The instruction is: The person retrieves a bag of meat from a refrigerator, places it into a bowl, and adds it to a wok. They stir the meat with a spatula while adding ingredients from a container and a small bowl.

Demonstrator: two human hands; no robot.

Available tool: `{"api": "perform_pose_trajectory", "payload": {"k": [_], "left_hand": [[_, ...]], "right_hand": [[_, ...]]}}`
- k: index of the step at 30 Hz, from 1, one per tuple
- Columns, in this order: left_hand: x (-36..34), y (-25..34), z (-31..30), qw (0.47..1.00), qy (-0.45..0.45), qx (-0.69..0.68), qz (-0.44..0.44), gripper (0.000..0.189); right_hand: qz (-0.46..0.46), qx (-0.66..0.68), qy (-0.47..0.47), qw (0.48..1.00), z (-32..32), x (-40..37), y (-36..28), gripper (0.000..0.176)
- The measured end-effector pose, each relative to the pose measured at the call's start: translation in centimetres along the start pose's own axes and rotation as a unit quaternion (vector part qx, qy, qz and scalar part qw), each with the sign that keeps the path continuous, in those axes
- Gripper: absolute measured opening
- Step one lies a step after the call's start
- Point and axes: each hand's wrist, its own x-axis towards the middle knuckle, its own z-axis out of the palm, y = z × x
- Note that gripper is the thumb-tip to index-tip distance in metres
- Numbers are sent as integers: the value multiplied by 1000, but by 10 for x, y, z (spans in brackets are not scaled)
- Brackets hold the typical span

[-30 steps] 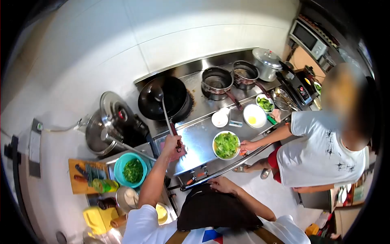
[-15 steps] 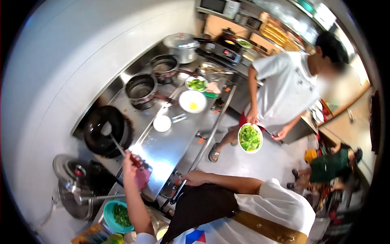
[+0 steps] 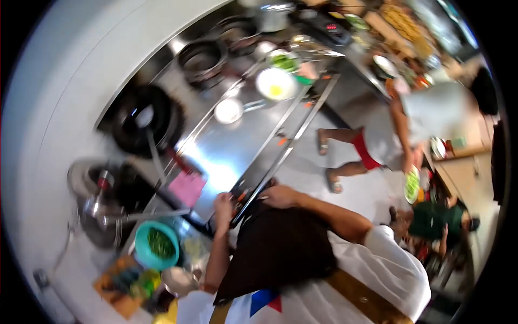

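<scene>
At the front edge of the steel counter (image 3: pixel 226 143), my left hand (image 3: pixel 222 209) is beside the knobs and rail, its fingers smeared by motion. To its right, my right hand (image 3: pixel 280 196) is curled near the metal rail (image 3: pixel 294 141) and the top of the dark apron (image 3: pixel 286 243). Whatever the right fingers hold is hidden. A cooking spatula (image 3: pixel 156 156) leans in the black wok (image 3: pixel 123 132), touched by neither hand. A pink cloth (image 3: pixel 187 187) lies on the counter left of my hands.
A teal bowl of chopped greens (image 3: pixel 141 245) and a lidded pot (image 3: pixel 100 216) stand at left. Further back are a saucepan (image 3: pixel 200 62), a white bowl with yellow contents (image 3: pixel 276 85) and a small white pan (image 3: pixel 228 110). A person in white (image 3: pixel 431 113) carries a bowl of greens (image 3: pixel 411 186).
My left hand has let go of the spatula and come down to the counter's front edge. The view has shifted. The person in white has moved away to the right with the bowl of greens.
</scene>
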Motion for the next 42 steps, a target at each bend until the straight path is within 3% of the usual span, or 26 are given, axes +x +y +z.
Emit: {"api": "perform_pose_trajectory", "payload": {"k": [1,4,6,7,9,10,11,13,15,16,18,20,22,28,33,36,42], "left_hand": [[-8,-9,10,997,30,61,30,21],[-17,-9,37,986,15,164,-10,23],[-24,-1,50,964,-12,251,91,27],[-22,-7,57,964,-12,247,97,27],[-9,-26,74,934,-81,324,126,29],[-4,-9,76,920,-134,367,38,24],[3,-10,78,892,-155,419,66,20],[6,0,83,833,-179,510,117,19],[12,-20,90,853,-148,478,147,20],[10,-10,92,889,-142,434,14,21],[10,-3,91,880,-156,448,-22,23],[2,21,86,885,-133,446,8,29],[1,39,83,870,-181,458,-10,37],[13,17,84,872,-183,453,-39,45],[14,12,84,858,-174,480,-45,38],[15,19,86,844,-187,502,-20,34],[19,-7,82,840,-180,511,-16,25]], "right_hand": [[-11,14,3,1000,-11,-9,-2,31],[-9,33,6,999,-15,-14,26,32],[9,29,15,999,-11,-18,41,33],[-2,11,0,1000,-15,-16,44,32],[16,-41,-26,999,-27,-12,51,31],[-15,-43,-14,999,-28,-10,56,30],[2,-29,-10,1000,-33,-10,55,26],[-50,-5,35,998,-49,-10,54,20],[-35,-27,-8,999,-66,-2,66,26],[-27,-28,-17,999,-75,-1,70,36],[4,-28,-25,999,-97,-5,73,37],[11,-29,-5,1000,-111,-6,79,37],[14,-29,5,999,-112,-3,92,38],[-24,-27,-13,999,-113,16,123,39],[-52,-32,-6,998,-120,21,132,34],[-39,-36,-49,997,-136,19,127,34],[-10,-44,-20,999,-131,30,137,33]]}}
